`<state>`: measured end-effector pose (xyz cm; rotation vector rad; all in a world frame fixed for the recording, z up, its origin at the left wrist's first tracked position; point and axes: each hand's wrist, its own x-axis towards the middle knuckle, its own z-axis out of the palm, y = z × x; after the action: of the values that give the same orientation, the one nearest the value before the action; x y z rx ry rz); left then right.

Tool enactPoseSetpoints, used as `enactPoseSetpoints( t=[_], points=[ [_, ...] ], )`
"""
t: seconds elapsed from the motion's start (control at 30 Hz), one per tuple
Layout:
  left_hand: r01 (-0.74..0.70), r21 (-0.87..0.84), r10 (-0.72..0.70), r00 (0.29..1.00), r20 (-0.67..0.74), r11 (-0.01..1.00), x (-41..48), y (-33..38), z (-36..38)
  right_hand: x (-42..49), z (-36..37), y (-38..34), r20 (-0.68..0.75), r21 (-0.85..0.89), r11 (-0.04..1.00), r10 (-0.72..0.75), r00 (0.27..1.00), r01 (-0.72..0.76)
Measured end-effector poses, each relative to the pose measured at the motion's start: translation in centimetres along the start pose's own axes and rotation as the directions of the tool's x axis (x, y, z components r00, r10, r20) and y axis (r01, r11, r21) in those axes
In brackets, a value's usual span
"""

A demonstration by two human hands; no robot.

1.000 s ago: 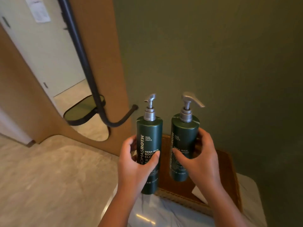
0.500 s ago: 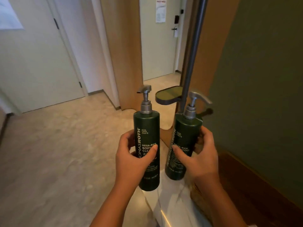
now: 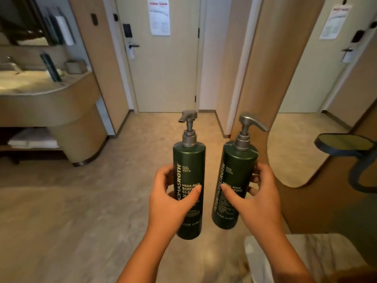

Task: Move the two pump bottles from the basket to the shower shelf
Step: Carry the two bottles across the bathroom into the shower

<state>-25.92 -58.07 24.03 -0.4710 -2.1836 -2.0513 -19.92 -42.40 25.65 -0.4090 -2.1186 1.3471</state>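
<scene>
Two tall dark green cylindrical pump bottles with grey metal pump heads stand at the centre of the frame: one point(image 3: 188, 190) left of centre, one point(image 3: 234, 186) right of centre. Two bare hands hold them, the left hand point(image 3: 173, 199) and the right hand point(image 3: 259, 198), one bottle each. One pale door point(image 3: 163, 74) fills the upper middle, bearing one white printed notice point(image 3: 159, 17) and one dark lever handle point(image 3: 133, 45).

Both bottles look like dark green plastic with a soft satin sheen: the body cleanser bottle point(image 3: 189, 180) and the shampoo bottle point(image 3: 234, 180). Their pump heads point(image 3: 188, 127) read as brushed grey metal. Floor point(image 3: 71, 211) shows matt, stone-like veining; wall panels point(image 3: 271, 68) show smooth wood grain.
</scene>
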Motion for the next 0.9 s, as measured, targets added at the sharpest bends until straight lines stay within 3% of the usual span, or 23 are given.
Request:
enactPoseSetpoints(
  t=[0.43, 0.9],
  points=[
    [0.035, 0.115, 0.009, 0.932, -0.361, 0.993, -3.1, -3.2, -26.1, -8.1, 22.9, -8.9, 0.301, 0.112, 0.979, -0.196, 0.933, 0.169],
    [0.223, 0.096, -0.068, 0.63, -0.774, 0.97, -7.8, -5.9, -45.0, -14.4, 44.0, -17.1, 0.638, 0.305, 0.932, -0.352, 0.685, 0.195]
  ],
)
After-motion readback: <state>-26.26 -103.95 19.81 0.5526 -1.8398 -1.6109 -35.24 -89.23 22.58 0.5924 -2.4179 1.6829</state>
